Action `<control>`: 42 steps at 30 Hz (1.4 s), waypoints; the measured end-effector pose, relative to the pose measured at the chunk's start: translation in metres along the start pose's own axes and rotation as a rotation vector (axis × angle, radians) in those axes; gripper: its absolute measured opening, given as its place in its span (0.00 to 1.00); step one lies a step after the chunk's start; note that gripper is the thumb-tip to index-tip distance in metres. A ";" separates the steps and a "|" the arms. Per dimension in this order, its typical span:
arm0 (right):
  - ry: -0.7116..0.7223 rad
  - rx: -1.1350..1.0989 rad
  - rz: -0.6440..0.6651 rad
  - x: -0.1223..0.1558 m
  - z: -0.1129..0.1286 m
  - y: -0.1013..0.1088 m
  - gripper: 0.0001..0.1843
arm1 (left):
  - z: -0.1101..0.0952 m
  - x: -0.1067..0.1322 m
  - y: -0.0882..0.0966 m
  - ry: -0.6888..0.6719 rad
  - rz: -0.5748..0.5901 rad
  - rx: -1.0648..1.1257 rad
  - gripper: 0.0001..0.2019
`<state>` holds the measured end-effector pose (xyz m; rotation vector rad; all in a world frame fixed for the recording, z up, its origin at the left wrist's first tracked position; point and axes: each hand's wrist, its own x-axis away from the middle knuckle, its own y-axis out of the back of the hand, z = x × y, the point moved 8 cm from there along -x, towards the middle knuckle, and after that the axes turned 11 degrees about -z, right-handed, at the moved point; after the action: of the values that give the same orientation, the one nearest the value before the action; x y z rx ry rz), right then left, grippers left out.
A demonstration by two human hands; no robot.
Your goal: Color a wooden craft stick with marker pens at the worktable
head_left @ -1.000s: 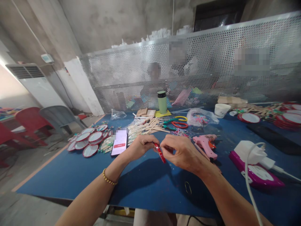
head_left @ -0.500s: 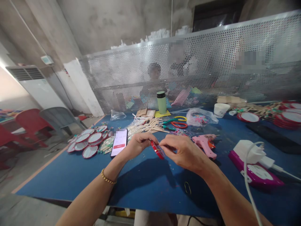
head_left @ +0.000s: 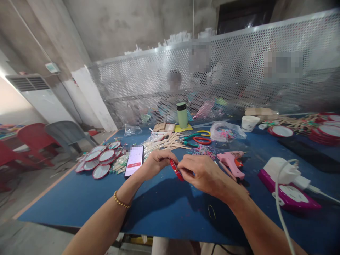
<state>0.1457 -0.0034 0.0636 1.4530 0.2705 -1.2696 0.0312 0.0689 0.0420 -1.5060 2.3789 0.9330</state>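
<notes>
Above the middle of the table, my left hand (head_left: 160,162) grips a small red-rimmed disc (head_left: 175,170) at its upper edge; the disc is tilted, almost edge-on. My right hand (head_left: 198,173) is closed in a pinch against the disc's right side. Its fingertips hide part of the disc, and anything small between them cannot be made out. A pink glue gun (head_left: 230,163) lies just right of my right hand. Beside my left wrist is a phone (head_left: 134,161) with a lit screen.
White discs with red rims (head_left: 101,171) are piled at left. Behind my hands lie wooden sticks (head_left: 170,141), pliers (head_left: 199,138), small coloured pieces (head_left: 204,151) and a green bottle (head_left: 182,116). A purple power strip (head_left: 294,194) with a white cable is at right. People sit behind the perforated screen (head_left: 148,74).
My right hand has shifted slightly left, its fingers now pressed closer to the disc and covering more of it. My left hand keeps its hold, and the disc looks turned more edge-on.
</notes>
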 end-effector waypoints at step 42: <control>-0.273 0.233 -0.198 0.007 -0.047 0.006 0.17 | 0.026 0.005 0.014 0.195 -0.406 0.020 0.04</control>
<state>0.1781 0.0294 0.0522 1.4512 0.0854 -1.6882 0.0124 0.0845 0.0243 -2.0481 2.0637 0.6920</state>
